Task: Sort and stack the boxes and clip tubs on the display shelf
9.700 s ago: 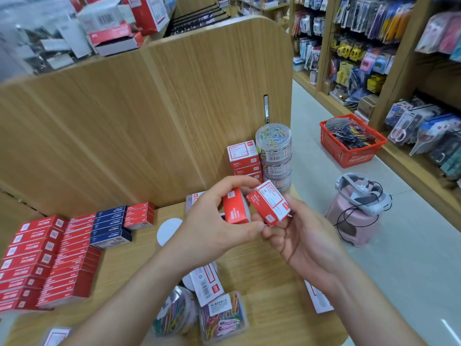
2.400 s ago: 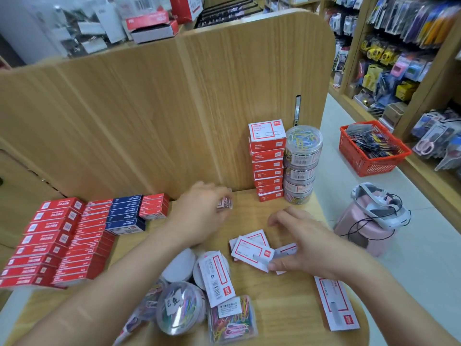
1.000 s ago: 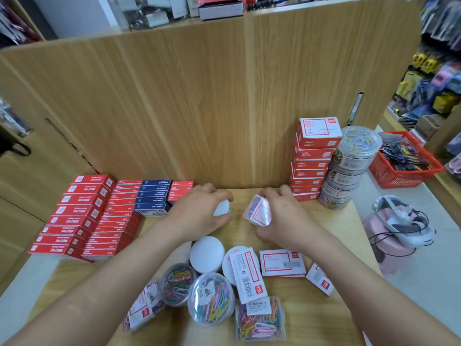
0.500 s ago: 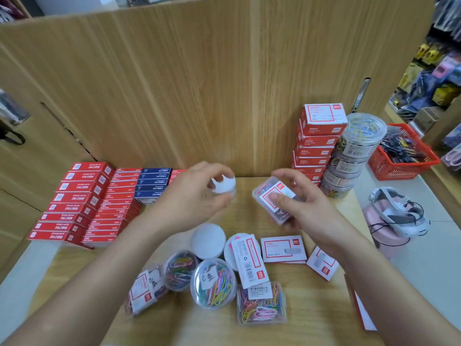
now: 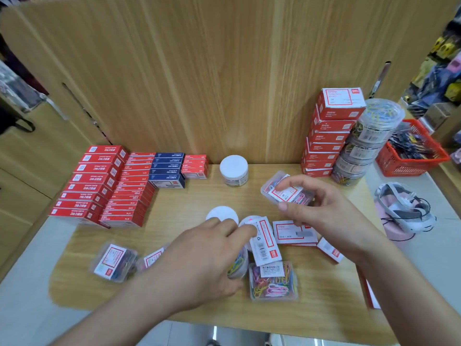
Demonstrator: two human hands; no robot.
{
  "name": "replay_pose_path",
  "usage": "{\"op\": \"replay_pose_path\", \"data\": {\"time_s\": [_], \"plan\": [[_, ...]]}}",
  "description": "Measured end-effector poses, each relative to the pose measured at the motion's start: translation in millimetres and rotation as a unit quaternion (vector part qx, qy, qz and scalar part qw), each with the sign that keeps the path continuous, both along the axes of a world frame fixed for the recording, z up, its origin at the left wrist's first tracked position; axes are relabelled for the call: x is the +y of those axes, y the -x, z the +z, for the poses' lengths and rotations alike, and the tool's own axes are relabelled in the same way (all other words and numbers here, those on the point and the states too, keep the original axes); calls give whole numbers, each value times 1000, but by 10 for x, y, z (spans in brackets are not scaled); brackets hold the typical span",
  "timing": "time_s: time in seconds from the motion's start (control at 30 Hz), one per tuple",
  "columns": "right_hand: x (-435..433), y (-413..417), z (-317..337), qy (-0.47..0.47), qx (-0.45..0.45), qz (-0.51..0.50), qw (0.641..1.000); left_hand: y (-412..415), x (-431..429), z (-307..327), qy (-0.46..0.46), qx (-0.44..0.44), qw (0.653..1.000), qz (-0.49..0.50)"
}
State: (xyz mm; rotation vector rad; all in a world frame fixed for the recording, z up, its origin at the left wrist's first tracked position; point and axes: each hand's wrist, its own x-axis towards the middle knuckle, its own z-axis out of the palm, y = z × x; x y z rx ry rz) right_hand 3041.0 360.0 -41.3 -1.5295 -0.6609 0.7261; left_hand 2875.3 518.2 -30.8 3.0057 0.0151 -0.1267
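Left hand [image 5: 199, 258], right hand [image 5: 324, 216] (both bare)

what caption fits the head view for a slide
Right hand holds a clear clip box; left hand hovers over round tubs.

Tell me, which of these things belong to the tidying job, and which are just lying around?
Part of the job:
- clear clip box, held in the right hand
- loose clip box
- white-lidded tub
- stacked red boxes
- stacked round tubs
- red and blue box rows

Just lying about:
- red basket
- headset
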Motion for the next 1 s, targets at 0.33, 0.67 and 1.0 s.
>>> {"op": "replay_pose_path", "data": {"time_s": [0.33, 0.67, 1.0], "plan": [[-205, -8, -63, -11, 15, -38, 999, -518, 234, 626, 185, -97, 972, 105], [-408, -204, -222, 98, -190, -105, 971, -1769, 97, -296, 114, -82, 986, 93], [-403, -403, -304, 152, -172, -112, 967, -1776, 76, -330, 92, -139, 981, 104]]}}
